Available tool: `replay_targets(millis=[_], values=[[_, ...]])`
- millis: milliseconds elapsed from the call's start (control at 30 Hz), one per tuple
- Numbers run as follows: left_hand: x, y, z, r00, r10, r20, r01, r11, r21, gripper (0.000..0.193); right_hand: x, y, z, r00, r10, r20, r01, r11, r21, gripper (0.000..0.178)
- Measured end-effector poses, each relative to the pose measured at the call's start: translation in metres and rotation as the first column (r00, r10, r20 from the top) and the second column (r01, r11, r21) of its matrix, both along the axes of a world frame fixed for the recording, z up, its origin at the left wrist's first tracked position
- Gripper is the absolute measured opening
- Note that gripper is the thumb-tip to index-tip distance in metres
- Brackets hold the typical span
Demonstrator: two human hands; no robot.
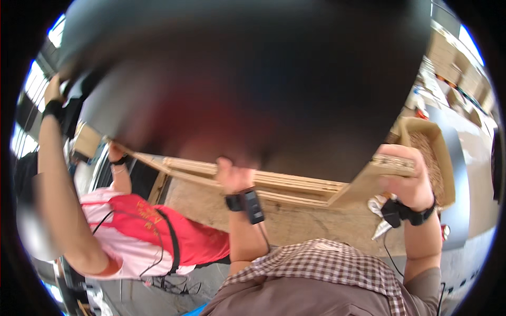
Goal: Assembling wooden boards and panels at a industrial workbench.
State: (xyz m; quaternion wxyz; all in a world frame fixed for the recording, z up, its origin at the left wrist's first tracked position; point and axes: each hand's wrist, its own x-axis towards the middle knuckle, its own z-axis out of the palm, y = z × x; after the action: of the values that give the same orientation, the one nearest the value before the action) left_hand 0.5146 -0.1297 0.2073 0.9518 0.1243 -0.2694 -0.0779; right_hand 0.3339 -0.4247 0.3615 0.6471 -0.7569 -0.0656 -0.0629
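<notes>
A large dark glossy panel (295,89) rises close in front of me and fills the upper middle of the view, blurred. Along its lower edge runs a wooden frame of long pale rails (295,185), ending at the right in a short board (357,188). My right hand (414,179) is closed around the particleboard end of that board. At the panel's lower edge, beside the rails, my left hand (235,176) grips with the thumb side showing; its other fingers are partly hidden and blurred. Each of my wrists wears a black strap device.
At left a co-worker in a red apron (153,216) has one hand (116,152) at the frame's far corner and the other (52,89) raised by the panel's upper left. An open cardboard box (450,184) stands right, near stacked cartons (453,58). Cables lie on the floor.
</notes>
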Motion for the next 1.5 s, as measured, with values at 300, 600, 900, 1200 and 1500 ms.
replay_targets(millis=[300, 600, 900, 1200, 1500], values=[[0.004, -0.007, 0.003, 0.999, 0.011, 0.053, -0.009, 0.999, -0.037, 0.057, -0.007, -0.005, -0.002, 0.980, 0.116, 0.164, -0.094, 0.987, -0.132, 0.041], [0.005, 0.010, -0.003, 0.996, -0.071, 0.047, 0.074, 0.995, -0.073, 0.052, -0.003, -0.001, -0.004, 0.961, 0.194, 0.199, -0.162, 0.973, -0.165, 0.040], [-0.047, -0.034, 0.012, 0.975, -0.101, -0.197, 0.098, 0.995, -0.023, 0.044, -0.001, 0.001, -0.004, 0.968, 0.181, 0.174, -0.169, 0.982, -0.085, 0.038], [-0.103, -0.116, 0.029, 0.920, -0.336, -0.204, 0.350, 0.936, 0.038, 0.040, 0.000, 0.005, -0.007, 0.985, 0.119, 0.121, -0.121, 0.993, 0.007, 0.038], [-0.105, -0.116, 0.011, 0.943, -0.249, -0.222, 0.286, 0.945, 0.159, 0.036, -0.002, 0.003, 0.000, 0.969, 0.181, 0.171, -0.153, 0.974, -0.168, 0.039]])
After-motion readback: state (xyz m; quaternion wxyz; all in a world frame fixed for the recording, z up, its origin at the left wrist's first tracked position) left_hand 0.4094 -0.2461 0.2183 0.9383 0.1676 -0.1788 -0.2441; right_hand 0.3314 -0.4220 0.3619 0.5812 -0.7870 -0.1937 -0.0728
